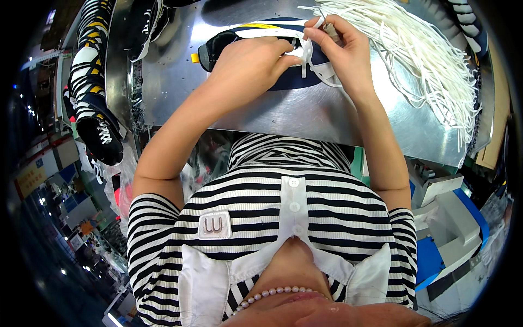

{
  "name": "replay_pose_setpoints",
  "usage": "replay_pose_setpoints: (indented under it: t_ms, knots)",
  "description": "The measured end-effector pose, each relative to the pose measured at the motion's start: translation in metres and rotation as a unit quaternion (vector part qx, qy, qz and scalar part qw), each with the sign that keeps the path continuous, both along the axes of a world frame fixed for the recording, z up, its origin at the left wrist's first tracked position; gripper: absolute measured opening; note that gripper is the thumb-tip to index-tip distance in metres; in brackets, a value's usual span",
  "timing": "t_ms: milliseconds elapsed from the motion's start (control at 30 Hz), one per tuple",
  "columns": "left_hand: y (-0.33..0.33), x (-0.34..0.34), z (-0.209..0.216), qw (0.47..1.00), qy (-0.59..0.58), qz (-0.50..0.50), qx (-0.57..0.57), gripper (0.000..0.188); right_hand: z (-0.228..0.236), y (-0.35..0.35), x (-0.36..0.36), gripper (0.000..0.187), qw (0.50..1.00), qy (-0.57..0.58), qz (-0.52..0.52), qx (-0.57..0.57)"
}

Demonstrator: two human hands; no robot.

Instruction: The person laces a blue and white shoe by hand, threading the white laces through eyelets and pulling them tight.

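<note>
A dark navy shoe upper (pixel 294 83) with a white edge and a yellow stripe lies on the metal table in front of me. My left hand (pixel 253 62) rests over it, its fingers closed on a white shoelace (pixel 304 64) at the lacing opening. Just to the right, my right hand (pixel 343 46) pinches a white lace end between thumb and forefinger. A small brownish piece (pixel 330 30) with a thin dark tip also sits in that hand; its kind cannot be made out. Part of the upper is hidden under my left hand.
A large bundle of loose white laces (pixel 419 65) spreads across the right side of the metal table (pixel 245 111). On the left stands a long row of laced black, white and yellow shoes (pixel 90 71). Another dark shoe (pixel 143 27) lies at the far left. A grey and blue plastic case (pixel 455 229) is at lower right.
</note>
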State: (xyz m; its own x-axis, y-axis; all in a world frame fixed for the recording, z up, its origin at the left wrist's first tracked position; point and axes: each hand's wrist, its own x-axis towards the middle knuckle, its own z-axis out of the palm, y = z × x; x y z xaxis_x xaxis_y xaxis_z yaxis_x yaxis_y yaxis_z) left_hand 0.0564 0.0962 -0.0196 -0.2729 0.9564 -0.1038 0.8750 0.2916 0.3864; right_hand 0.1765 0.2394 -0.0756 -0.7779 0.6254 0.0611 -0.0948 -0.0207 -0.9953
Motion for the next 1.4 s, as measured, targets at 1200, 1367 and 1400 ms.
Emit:
replay_pose_setpoints:
  t_ms: [1200,1367,1400]
  knots:
    - [0.002,-0.008,-0.026,0.985,-0.126,-0.098,0.066,0.03,-0.016,-0.042,0.014,0.021,0.946,-0.261,0.0,0.189]
    - [-0.01,-0.008,-0.024,0.988,-0.022,-0.117,0.094,0.032,-0.008,-0.044,0.022,0.023,0.947,-0.245,0.027,0.207]
    - [-0.017,-0.006,-0.021,0.986,0.01,-0.132,0.103,0.034,0.004,-0.042,0.037,0.023,0.946,-0.235,0.054,0.216]
